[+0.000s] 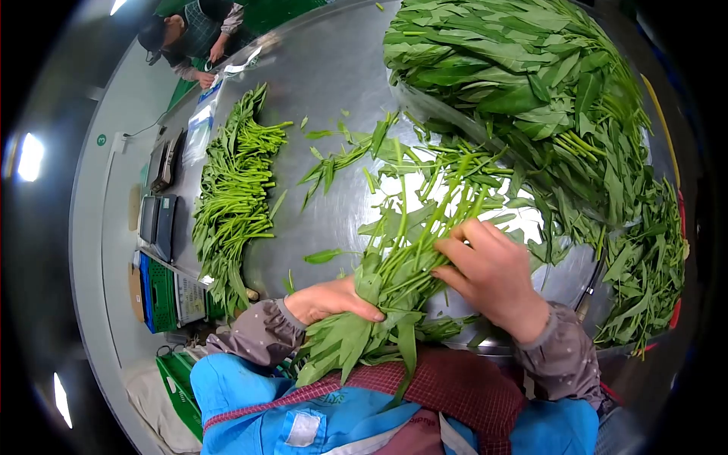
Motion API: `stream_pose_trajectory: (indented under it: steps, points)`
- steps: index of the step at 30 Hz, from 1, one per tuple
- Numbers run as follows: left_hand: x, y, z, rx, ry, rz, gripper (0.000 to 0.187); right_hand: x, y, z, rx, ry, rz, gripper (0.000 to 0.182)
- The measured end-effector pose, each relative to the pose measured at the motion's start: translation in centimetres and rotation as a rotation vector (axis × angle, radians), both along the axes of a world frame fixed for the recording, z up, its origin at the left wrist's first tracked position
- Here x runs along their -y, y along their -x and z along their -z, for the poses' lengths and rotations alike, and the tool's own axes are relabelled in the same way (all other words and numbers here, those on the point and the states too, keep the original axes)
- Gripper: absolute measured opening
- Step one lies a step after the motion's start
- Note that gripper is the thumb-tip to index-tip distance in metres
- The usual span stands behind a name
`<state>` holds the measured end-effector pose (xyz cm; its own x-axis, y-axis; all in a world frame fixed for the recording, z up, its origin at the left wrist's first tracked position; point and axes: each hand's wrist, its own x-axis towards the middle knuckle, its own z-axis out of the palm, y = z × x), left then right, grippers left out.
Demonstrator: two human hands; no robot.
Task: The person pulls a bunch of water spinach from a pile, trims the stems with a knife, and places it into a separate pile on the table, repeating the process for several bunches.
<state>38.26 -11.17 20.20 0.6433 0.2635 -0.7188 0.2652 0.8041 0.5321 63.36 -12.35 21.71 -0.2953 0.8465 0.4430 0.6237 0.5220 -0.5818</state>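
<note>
A bunch of water spinach (pixel 394 277) lies across the front of my body, leaves toward me and pale cut stems pointing away. My left hand (pixel 334 301) is wrapped round its leafy part, thumb on top. At the stem end my right hand (pixel 485 273) has its fingers curled in against the stems, gripping at their right side. Loose stems and leaf scraps (pixel 462 171) lie on the metal table just beyond the bunch. A large heap of water spinach (pixel 516 83) fills the far right, partly on a clear plastic sheet.
A row of sorted water spinach bunches (pixel 239 189) runs along the table's left side. Beyond the left edge are dark scales (pixel 165 163) and a green crate (pixel 161 296). Another person (pixel 201 38) works at the far left corner. More greens (pixel 644 265) lie at the right edge.
</note>
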Motion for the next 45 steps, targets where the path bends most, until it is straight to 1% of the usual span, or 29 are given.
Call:
stream_pose_trajectory:
  steps: [1,2,4,5,6,8,10,12,13,14,16,18,20,22,24,25,26,28,30,32,34,36,37,38,40,41,42,44,45]
  points:
    - [0.0,-0.2,-0.1,0.009,-0.008,0.033,0.072,-0.1,0.5,0.5,0.079,0.081,0.016,0.012]
    - [0.0,-0.3,-0.1,0.008,-0.008,0.035,0.072,0.0,0.6,1.0,0.078,0.081,0.018,0.012]
    - [0.1,-0.5,-0.2,0.013,-0.132,0.213,0.068,0.1,0.4,2.1,-0.021,0.212,-0.134,0.014]
    - [0.3,-0.5,-0.1,0.057,-0.13,0.195,0.066,-0.2,0.0,2.6,-0.171,0.199,-0.194,0.011]
    - [0.5,-0.4,0.1,0.062,-0.126,0.194,0.066,-0.3,-0.8,2.6,-0.167,0.204,-0.194,0.011]
    - [0.6,-0.1,0.4,0.087,-0.198,0.243,0.066,-0.1,-2.9,1.1,-0.784,1.107,-0.2,0.007]
    - [0.5,-0.3,-0.1,0.104,-0.227,0.264,0.066,0.4,-6.5,0.0,-1.172,1.176,-0.059,0.006]
    - [0.5,-0.4,-0.1,0.117,-0.249,0.291,0.066,0.3,-9.3,1.1,-1.04,0.913,0.071,0.007]
    - [0.6,-0.3,0.2,0.12,-0.22,0.311,0.07,0.1,-9.8,1.1,-0.733,0.8,0.215,0.008]
    - [0.5,-0.3,0.4,0.123,-0.194,0.333,0.074,0.4,-9.3,1.1,-0.731,0.798,0.219,0.008]
    - [0.4,-0.7,0.4,0.125,-0.18,0.353,0.074,1.6,-6.6,1.1,0.068,-0.029,0.124,0.012]
    - [0.3,-1.1,0.2,0.123,-0.166,0.382,0.073,3.4,-3.2,0.9,0.054,0.209,-0.028,0.018]
    - [0.4,-1.5,-0.2,0.129,-0.168,0.392,0.068,3.6,-1.5,2.0,0.029,0.18,-0.071,0.016]
    - [0.5,-1.2,-0.2,0.132,-0.167,0.388,0.069,3.6,-1.2,2.5,0.001,0.153,-0.122,0.015]
    - [1.0,-0.8,0.1,0.136,-0.16,0.372,0.071,3.5,-1.7,2.8,-0.182,0.198,-0.166,0.013]
    - [1.1,-0.7,0.4,0.147,-0.162,0.363,0.071,3.6,-2.1,3.1,-0.221,0.215,-0.167,0.007]
    - [1.1,-0.8,0.5,0.162,-0.168,0.355,0.071,3.6,-2.7,2.8,-0.217,0.213,-0.166,0.007]
    - [0.9,-0.9,0.2,0.143,-0.194,0.417,0.07,3.6,-4.4,1.2,-0.598,0.81,0.015,0.004]
    - [0.8,-0.7,0.0,0.12,-0.214,0.469,0.069,2.7,-8.1,1.1,-0.828,0.743,0.381,0.011]
    - [0.9,-0.4,-0.1,0.119,-0.122,0.43,0.067,0.8,-14.9,3.5,-0.212,0.476,0.578,0.018]
    - [0.6,-0.4,-0.4,0.129,-0.082,0.393,0.066,1.4,-14.5,0.7,0.706,0.003,0.731,0.03]
    - [0.3,-0.9,-1.1,0.09,0.038,0.347,0.064,0.8,-10.9,-3.3,0.393,-0.1,0.455,0.039]
    - [-0.3,-1.3,-1.3,0.035,0.091,0.39,0.073,0.9,-8.6,-4.2,0.222,-0.085,0.229,0.041]
    - [-0.4,-1.7,-1.3,0.032,0.086,0.403,0.073,0.9,-6.6,-5.2,0.052,-0.078,0.008,0.044]
    - [-0.4,-2.3,-1.1,0.185,0.088,0.385,0.072,0.3,-2.7,-5.4,0.089,0.022,-0.267,0.046]
    - [-0.9,-3.0,-2.8,0.147,0.093,0.478,0.071,-0.4,-1.6,-3.8,0.076,0.077,-0.318,0.043]
    - [-1.0,-2.8,-3.0,0.143,0.094,0.487,0.071,-1.4,-0.8,-1.6,0.062,0.132,-0.371,0.041]
    - [-1.5,-1.9,-3.5,0.179,0.276,0.521,0.071,-3.0,0.0,1.4,0.037,1.099,-0.859,0.045]
    - [-1.8,-1.0,-3.2,0.158,0.33,0.512,0.072,-1.8,-0.2,2.0,-0.105,1.175,-0.92,0.05]
